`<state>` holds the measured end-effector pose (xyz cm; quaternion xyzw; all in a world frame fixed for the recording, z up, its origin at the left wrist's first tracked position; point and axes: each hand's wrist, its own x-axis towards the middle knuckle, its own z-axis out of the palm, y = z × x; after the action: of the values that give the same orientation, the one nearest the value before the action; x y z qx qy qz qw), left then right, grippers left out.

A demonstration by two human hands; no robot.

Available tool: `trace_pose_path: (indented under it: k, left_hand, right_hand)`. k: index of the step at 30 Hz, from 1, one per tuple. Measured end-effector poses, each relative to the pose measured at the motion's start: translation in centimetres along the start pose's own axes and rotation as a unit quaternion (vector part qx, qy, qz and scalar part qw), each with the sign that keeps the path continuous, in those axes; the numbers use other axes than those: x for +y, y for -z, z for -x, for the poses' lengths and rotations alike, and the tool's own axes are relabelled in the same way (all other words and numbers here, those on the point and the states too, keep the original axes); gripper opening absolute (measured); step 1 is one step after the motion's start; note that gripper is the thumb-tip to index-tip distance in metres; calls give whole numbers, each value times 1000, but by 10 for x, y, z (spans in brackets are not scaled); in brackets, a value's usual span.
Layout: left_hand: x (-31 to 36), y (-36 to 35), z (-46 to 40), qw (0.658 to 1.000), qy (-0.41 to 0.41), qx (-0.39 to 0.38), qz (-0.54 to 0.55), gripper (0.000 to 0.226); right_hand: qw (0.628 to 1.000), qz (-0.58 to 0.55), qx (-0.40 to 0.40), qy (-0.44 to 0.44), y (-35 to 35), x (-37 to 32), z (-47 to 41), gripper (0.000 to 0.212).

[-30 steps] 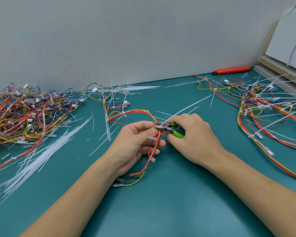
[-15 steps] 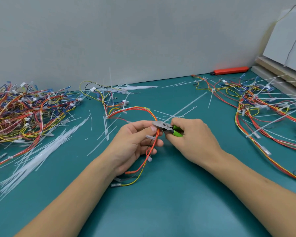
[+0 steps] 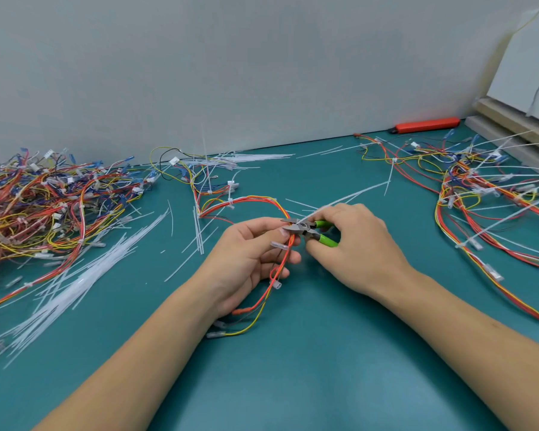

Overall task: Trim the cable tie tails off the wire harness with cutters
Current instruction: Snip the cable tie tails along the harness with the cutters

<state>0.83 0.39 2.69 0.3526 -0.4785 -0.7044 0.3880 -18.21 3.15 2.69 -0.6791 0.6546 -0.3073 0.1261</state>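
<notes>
My left hand (image 3: 246, 259) holds a red, orange and yellow wire harness (image 3: 252, 200) that loops up over the green mat and trails down past my wrist. My right hand (image 3: 355, 250) grips green-handled cutters (image 3: 308, 229), whose metal jaws sit open against the harness at my left fingertips. A long white cable tie tail (image 3: 355, 192) runs up and to the right from the jaws. Whether the jaws touch the tail is hard to tell.
A pile of tangled harnesses (image 3: 38, 206) fills the left. Cut white tie tails (image 3: 84, 275) lie scattered beside it. More harnesses with long tails (image 3: 492, 194) spread on the right. A red tool (image 3: 427, 125) lies by the wall, with boards (image 3: 511, 126) at far right.
The cutter jaws, closed at the harness a second ago, have opened. Both hands stay together at the same spot on the harness.
</notes>
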Motion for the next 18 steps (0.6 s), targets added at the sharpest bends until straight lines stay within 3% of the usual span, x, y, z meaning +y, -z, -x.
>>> trace_pose_path:
  k: [3, 7, 14, 18]
  left_hand:
    - [0, 0, 1, 1000, -4, -2, -3, 23]
    - [0, 0, 1, 1000, -7, -3, -7, 12]
    - [-1, -1, 1, 1000, -8, -4, -10, 15]
    - [-1, 0, 1, 1000, -8, -2, -7, 20]
  right_hand:
    - [1000, 8, 10, 0, -1, 2, -1, 8]
    - [999, 29, 31, -15, -2, 1, 1, 35]
    - [999, 26, 35, -20, -2, -1, 4, 38]
    - [999, 30, 29, -9, -3, 2, 1, 19]
